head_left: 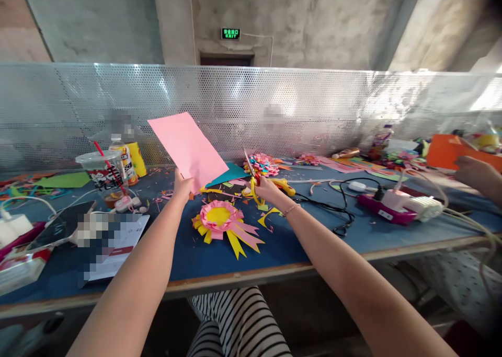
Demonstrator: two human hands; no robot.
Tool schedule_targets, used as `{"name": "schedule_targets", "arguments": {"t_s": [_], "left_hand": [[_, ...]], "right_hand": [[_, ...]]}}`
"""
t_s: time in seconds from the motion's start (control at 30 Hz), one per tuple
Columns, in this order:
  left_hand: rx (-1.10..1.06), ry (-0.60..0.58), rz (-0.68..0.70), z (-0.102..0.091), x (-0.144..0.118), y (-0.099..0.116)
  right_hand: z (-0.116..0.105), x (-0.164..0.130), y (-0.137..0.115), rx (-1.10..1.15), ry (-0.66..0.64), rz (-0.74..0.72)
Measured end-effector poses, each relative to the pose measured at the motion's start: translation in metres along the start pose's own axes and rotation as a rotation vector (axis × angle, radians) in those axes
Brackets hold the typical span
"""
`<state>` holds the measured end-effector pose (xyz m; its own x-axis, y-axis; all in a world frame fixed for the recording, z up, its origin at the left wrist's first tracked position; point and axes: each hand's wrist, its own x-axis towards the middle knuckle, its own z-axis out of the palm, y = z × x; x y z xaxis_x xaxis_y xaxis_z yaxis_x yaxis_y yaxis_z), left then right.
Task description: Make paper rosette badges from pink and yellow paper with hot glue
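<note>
left hand (182, 185): pinches flat pink paper sheet (188, 149) by its lower edge, raised clear of the blue table (314, 242).
right hand (269, 188): grips yellow-handled scissors (254, 182), blades up towards the sheet.
below: pink-and-yellow paper rosette (219, 217) lying flat.

Pink paper sheet (187, 148): flat, uncreased, held upright and tilted above the tabletop's middle. Yellow-handled scissors (254, 182): blades open, pointing up, just right of the sheet.

A single head-worn view looks forward and slightly down, close over the blue-topped work table (314, 247), facing the perforated metal screen (314, 106) across the frame's middle.
</note>
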<state>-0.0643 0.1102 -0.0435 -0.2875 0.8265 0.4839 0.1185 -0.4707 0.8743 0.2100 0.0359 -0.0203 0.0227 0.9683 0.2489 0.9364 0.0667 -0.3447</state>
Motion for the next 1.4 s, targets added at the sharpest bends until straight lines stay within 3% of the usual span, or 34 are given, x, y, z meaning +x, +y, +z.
{"name": "schedule_targets", "arguments": {"t_s": [0.17, 0.37, 0.57, 0.7, 1.4], "left_hand": [[-0.055, 0.037, 0.072, 0.005, 0.003, 0.001], [-0.115, 0.013, 0.062, 0.01, -0.003, 0.013], [-0.357, 0.002, 0.137, 0.013, 0.0, 0.008], [-0.305, 0.029, 0.15, 0.012, 0.0, 0.006], [-0.304, -0.101, 0.144, 0.021, -0.003, 0.002]], "right_hand": [[0.005, 0.002, -0.003, 0.296, 0.069, 0.042], [0.009, 0.001, -0.001, 0.336, 0.032, -0.045], [0.01, -0.002, -0.004, 0.322, 0.011, -0.05], [0.009, -0.006, -0.008, 0.355, -0.01, -0.083], [0.016, 0.0, -0.002, 0.499, 0.003, -0.119]]}}
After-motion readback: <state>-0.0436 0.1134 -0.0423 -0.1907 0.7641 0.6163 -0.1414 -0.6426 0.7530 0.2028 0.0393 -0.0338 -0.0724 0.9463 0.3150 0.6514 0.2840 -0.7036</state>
